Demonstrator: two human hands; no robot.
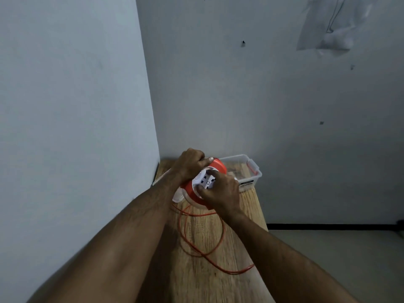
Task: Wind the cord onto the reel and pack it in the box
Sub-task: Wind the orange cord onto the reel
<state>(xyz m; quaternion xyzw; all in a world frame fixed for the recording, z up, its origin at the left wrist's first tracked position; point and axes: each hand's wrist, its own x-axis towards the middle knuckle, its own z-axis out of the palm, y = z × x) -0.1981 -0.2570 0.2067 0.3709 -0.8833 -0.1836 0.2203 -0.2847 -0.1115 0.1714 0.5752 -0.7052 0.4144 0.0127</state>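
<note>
Both hands grip the reel (215, 166); cord (203, 248) trails loose.

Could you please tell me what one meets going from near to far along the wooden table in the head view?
Loose orange cord looped on the wooden table → orange-and-white cord reel, gripped by both hands → clear plastic box near the wall.

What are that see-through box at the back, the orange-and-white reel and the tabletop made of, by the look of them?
The clear rectangular box looks like thin, glossy plastic: you see the table through its walls. The round orange-and-white cord reel seems moulded hard plastic, smooth and slightly shiny. The light brown table shows wood grain with a matt finish; whether solid wood or printed laminate, I cannot tell.
</note>
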